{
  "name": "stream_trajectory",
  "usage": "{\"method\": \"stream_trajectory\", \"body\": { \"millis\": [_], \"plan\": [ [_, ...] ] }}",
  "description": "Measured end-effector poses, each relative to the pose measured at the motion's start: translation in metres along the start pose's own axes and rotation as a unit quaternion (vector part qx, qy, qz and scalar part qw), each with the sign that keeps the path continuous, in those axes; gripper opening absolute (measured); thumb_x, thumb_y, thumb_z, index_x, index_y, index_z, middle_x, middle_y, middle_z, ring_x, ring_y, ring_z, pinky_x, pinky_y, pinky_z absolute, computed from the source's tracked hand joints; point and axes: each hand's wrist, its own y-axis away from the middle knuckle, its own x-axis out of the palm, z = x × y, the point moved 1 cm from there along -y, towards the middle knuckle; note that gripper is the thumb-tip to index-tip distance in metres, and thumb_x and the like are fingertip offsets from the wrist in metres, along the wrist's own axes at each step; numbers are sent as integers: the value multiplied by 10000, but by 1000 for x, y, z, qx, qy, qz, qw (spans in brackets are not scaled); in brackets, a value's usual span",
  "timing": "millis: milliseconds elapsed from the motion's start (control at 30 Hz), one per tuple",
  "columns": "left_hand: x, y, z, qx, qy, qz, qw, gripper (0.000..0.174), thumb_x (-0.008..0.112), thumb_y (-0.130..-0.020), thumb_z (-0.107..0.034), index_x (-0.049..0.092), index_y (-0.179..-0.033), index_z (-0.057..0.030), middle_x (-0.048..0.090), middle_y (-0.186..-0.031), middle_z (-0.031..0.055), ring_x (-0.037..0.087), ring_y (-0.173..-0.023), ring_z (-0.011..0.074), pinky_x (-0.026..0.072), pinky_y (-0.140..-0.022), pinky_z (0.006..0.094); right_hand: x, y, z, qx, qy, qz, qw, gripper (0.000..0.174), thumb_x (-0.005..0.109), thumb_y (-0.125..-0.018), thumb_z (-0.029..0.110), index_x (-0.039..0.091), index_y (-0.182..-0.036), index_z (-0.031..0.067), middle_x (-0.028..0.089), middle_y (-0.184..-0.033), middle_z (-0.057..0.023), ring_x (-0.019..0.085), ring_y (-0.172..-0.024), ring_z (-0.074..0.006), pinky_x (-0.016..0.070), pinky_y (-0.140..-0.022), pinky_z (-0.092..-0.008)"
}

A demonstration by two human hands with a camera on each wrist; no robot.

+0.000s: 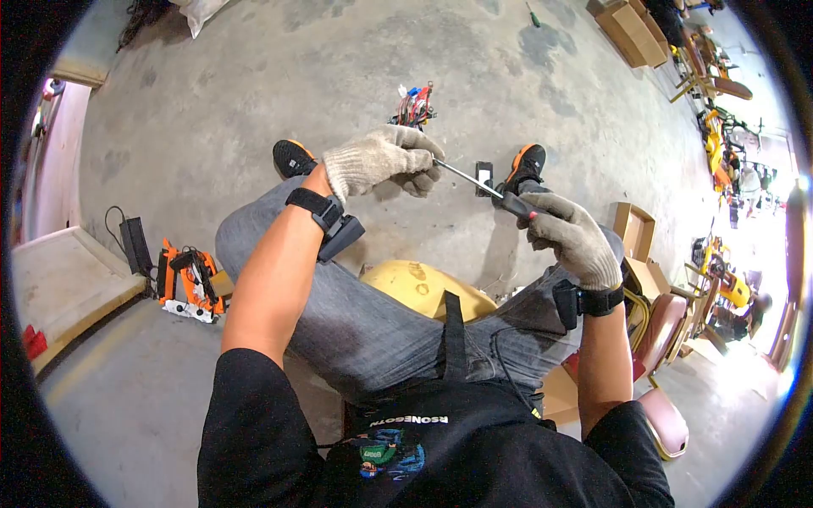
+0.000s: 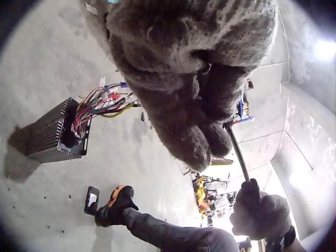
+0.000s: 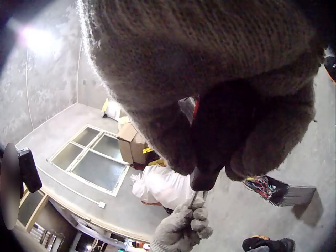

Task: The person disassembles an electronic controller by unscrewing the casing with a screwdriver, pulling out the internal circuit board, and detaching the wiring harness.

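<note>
A screwdriver point(image 1: 468, 178) with a dark handle and a bare metal shaft spans the gap between my two gloved hands. My right hand point(image 1: 576, 237) grips its handle, with a red end showing beside the fingers. At the other end, the fingers and thumb of my left hand point(image 1: 381, 161) pinch the shaft near its tip. On the floor beyond stands a finned metal box point(image 2: 50, 134), seen whole in the left wrist view, with a bundle of coloured wires point(image 1: 415, 106) coming out of it. The left hand hides the box in the head view.
A small black case point(image 1: 483, 173) lies by the right shoe point(image 1: 527, 161). Between the legs is a yellow seat point(image 1: 415, 281). An orange-and-black device point(image 1: 188, 281) sits at left; cardboard boxes point(image 1: 631, 34) stand at far right. Another screwdriver point(image 1: 533, 15) lies far off on the floor.
</note>
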Motion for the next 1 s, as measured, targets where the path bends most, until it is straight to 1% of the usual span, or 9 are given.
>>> {"method": "stream_trajectory", "body": {
  "millis": [200, 333, 400, 533, 900, 967, 1000],
  "plan": [
    [1, 2, -5, -13, -20, -17, 1000, 213, 639, -1014, -129, 675, -1182, -3, 730, -981, 80, 718, -816, 170, 597, -719, 333, 2, -2, -1, 6, -13, -4, 1000, 460, 657, -941, 149, 639, -1352, -56, 666, -1000, -50, 594, -842, -113, 514, -776, -269],
    [3, 3, -6, -2, -22, -16, 1000, 202, 640, -1009, -126, 675, -1165, -3, 717, -961, 70, 710, -802, 162, 591, -718, 327, 2, 0, -1, -3, -23, 3, 1000, 462, 667, -937, 148, 637, -1344, -68, 666, -1000, -54, 592, -837, -116, 510, -765, -269],
    [3, 3, -6, 11, -2, -20, 1000, 201, 640, -1006, -123, 673, -1162, 1, 714, -963, 72, 706, -797, 159, 585, -721, 322, 3, 0, 1, -6, -28, 4, 1000, 461, 669, -936, 146, 637, -1341, -71, 665, -998, -54, 590, -835, -116, 508, -761, -268],
    [7, 5, -10, 2, 3, -32, 999, 201, 640, -1002, -115, 672, -1162, 4, 714, -961, 78, 707, -799, 162, 584, -728, 321, 4, 2, 3, -5, -24, -1, 1000, 463, 668, -937, 146, 632, -1343, -75, 664, -1001, -55, 592, -846, -116, 507, -760, -269],
    [7, 5, -8, 25, 66, -60, 996, 188, 636, -1003, -90, 659, -1169, -6, 717, -950, 95, 717, -803, 176, 608, -742, 347, 9, -1, -3, -11, -39, 3, 999, 457, 644, -971, 180, 624, -1357, -63, 684, -1022, -69, 598, -841, -112, 510, -766, -264],
    [7, 4, -6, 32, 83, -56, 994, 189, 640, -1005, -92, 659, -1172, -7, 722, -958, 99, 721, -810, 182, 610, -743, 351, 7, -2, -8, -3, -94, 13, 996, 449, 634, -980, 184, 620, -1357, -60, 692, -1028, -75, 600, -845, -112, 510, -769, -264],
    [6, 4, -5, 38, 100, -52, 993, 191, 644, -1006, -94, 658, -1176, -7, 726, -965, 104, 726, -817, 188, 612, -744, 355, 7, -2, -9, -4, -93, 13, 996, 449, 634, -980, 184, 620, -1357, -60, 692, -1028, -75, 600, -845, -112, 510, -769, -264]
  ]
}}
